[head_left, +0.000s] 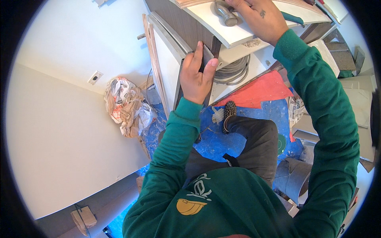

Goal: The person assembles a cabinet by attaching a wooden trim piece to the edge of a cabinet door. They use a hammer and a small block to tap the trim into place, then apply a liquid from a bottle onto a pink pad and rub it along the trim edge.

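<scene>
My left hand [196, 77] is at the upper middle, with its fingers and thumb on either side of the edge of a dark grey board [207, 54]. The board stands among several upright panels, one of them white [164, 59]. My right hand [260, 20] is over a white worktop [224, 33] at the top of the view. A metal hammer head [227, 15] lies on the worktop beside its fingers. From behind that hand sticks out a teal handle [293, 18]; I cannot tell whether it belongs to the hammer. The right fingertips are cut off by the upper edge.
A coil of grey cable [234, 71] sits on a shelf under the worktop. Crumpled plastic bags [125, 105] are by the left wall, below a socket [95, 77]. Red sheeting [256, 93] and blue sheeting [216, 139] cover the floor. A grey bucket [293, 178] stands at the right.
</scene>
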The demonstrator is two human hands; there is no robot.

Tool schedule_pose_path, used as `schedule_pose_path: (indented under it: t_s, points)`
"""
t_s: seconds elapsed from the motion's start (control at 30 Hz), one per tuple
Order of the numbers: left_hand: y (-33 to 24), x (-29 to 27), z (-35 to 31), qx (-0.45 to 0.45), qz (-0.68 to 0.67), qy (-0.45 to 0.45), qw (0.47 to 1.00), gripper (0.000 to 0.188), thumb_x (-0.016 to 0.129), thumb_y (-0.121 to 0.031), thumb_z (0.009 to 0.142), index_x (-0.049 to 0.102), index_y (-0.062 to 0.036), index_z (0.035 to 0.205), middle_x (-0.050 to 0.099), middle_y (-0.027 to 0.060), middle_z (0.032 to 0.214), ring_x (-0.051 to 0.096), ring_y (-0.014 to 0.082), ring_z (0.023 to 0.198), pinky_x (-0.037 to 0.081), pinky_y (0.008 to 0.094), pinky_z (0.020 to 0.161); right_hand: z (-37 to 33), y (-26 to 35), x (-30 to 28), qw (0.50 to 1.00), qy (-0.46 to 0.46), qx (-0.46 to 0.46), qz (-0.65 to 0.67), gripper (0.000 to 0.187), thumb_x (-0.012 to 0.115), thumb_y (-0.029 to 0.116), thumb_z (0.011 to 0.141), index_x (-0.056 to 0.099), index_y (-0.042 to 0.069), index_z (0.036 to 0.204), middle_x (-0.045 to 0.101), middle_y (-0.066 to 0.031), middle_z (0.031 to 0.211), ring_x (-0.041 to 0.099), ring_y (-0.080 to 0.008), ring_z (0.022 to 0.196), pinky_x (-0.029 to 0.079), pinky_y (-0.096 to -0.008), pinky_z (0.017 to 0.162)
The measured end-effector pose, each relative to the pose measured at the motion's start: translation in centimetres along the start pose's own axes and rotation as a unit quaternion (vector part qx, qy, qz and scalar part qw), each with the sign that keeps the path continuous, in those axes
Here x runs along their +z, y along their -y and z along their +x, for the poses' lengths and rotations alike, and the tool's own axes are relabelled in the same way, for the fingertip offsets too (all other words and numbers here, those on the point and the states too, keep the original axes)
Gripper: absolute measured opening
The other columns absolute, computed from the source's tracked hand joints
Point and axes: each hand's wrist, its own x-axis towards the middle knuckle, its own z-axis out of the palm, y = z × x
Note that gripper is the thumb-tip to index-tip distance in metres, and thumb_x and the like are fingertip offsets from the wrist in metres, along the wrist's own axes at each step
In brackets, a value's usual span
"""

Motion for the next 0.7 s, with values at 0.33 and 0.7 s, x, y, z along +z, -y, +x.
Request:
schedule_pose_path:
  t_s: [0.33, 0.7]
  points:
    - [-0.4, 0.1, 0.1, -0.024, 0.000, -0.008, 1.000, 0.063, 0.069, -0.039, 0.094, 0.058, 0.0070, 0.135, 0.060, 0.0174, 0.091, 0.060, 0.0299, 0.082, 0.049, 0.0358, 0.076, 0.0, 0.5, -0.3, 1.000, 0.018, 0.021, 0.005, 0.043, 0.050, 0.040, 0.103, 0.072, 0.002, 0.105, 0.065, -0.0172, 0.103, 0.055, -0.0335, 0.100, 0.042, -0.0418, 0.092]
    - [-0.5, 0.2, 0.2, -0.034, -0.025, -0.005, 0.999, 0.066, 0.060, -0.048, 0.099, 0.056, 0.0058, 0.137, 0.059, 0.0145, 0.089, 0.058, 0.0239, 0.084, 0.048, 0.0331, 0.077, -0.1, -0.5, -0.1, 0.997, -0.070, 0.003, 0.029, 0.039, 0.055, 0.036, 0.101, 0.068, 0.001, 0.112, 0.066, -0.0167, 0.107, 0.058, -0.0336, 0.106, 0.045, -0.0430, 0.096]
